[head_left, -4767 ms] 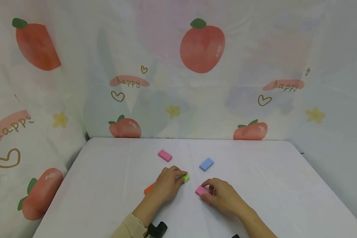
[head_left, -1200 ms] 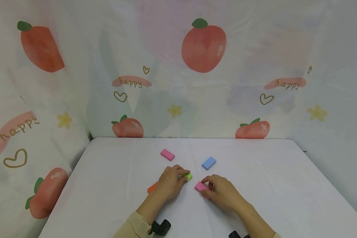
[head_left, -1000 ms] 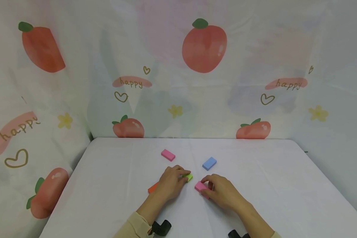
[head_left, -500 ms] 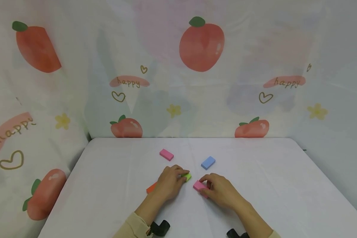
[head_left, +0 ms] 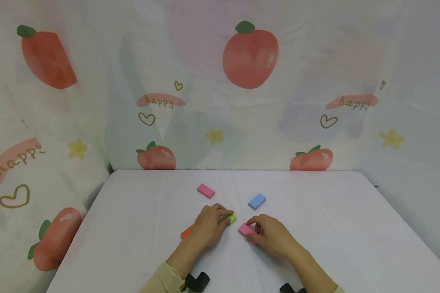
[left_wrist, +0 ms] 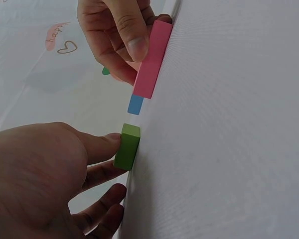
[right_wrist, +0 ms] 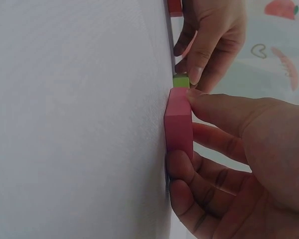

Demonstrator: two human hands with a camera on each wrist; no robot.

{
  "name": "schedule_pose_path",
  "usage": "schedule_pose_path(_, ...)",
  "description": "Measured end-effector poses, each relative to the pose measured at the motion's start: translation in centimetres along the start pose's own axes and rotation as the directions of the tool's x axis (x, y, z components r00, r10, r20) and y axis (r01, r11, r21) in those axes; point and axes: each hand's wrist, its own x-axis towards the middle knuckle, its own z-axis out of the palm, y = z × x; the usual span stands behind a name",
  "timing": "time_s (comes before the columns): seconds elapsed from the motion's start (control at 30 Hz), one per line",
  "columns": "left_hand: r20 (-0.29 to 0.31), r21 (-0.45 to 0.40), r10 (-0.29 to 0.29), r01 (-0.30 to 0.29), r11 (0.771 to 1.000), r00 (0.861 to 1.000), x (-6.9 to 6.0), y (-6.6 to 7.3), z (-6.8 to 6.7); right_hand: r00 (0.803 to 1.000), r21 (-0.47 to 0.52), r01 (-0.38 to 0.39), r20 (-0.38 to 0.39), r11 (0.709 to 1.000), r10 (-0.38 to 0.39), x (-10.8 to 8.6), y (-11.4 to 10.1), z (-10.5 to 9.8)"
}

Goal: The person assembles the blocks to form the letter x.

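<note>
My left hand (head_left: pixel 210 226) pinches a small green block (head_left: pixel 231 218) between thumb and fingers on the white table. In the left wrist view the thumb lies on one side of the green block (left_wrist: pixel 127 147). My right hand (head_left: pixel 275 236) grips a pink block (head_left: pixel 246 230), thumb on one side and fingers curled at the other. The right wrist view has this pink block (right_wrist: pixel 179 124) close to the table surface, in line with the green block (right_wrist: pixel 181 81). A gap separates the two blocks in the head view.
A second pink block (head_left: pixel 205 191) lies farther back, left of a blue block (head_left: pixel 257 201). An orange block (head_left: pixel 186 231), partly hidden, sits beside my left wrist. The white table (head_left: pixel 337 219) ends at a fruit-printed cloth wall (head_left: pixel 249 122).
Compared with the oldest frame, my right hand and its pink block have shifted slightly away from me and closer to the green block. My left hand keeps its hold; the view sways a little.
</note>
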Motion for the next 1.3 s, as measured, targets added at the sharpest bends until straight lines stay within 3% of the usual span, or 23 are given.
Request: schedule_pose_path(1.3, -0.015, 0.011, 0.032, -0.032, 0.999, 0.999, 0.03, 0.40, -0.11, 1.000, -0.014, -0.008, -0.017, 1.000, 0.008, -0.14, 0.32, 0.15)
